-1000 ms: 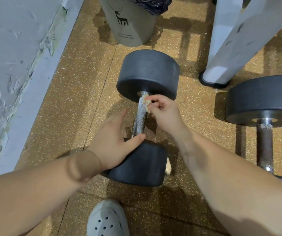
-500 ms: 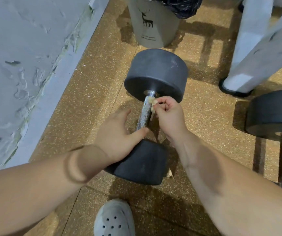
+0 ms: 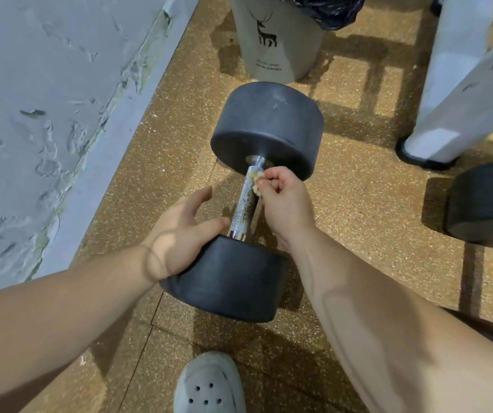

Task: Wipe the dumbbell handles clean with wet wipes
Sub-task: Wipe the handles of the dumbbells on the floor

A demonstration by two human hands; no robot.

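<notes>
Floor's a speckled tan rubber gym floor, with a peeling grey painted wall filling the 9 to 11 o'clock side. Dead centre lies the black rubber-headed dumbbell with a knurled chrome handle, flat on the floor. White metal frame legs stand at 2 o'clock, and a grey bin with a deer print and black liner sits at 12, just past the far head. A second black dumbbell pokes in at 3, and there's a grey clog shoe at 6.

Hands are apart. The left hand rests on the near head with fingers loosely spread, steadying it I'd guess. The right hand is curled tight, pinching a small crumpled yellowish wet wipe against the handle right below the far head.

The bit that matters: the handle's long axis runs from about 6 to 12 o'clock, leaning a touch toward 1, straight out from the person. The wipe's at the 12 o'clock end, so the uncovered length lies back toward 6. I'd say the right hand pulls toward the body along the bar. The underside probably needs a roll.
</notes>
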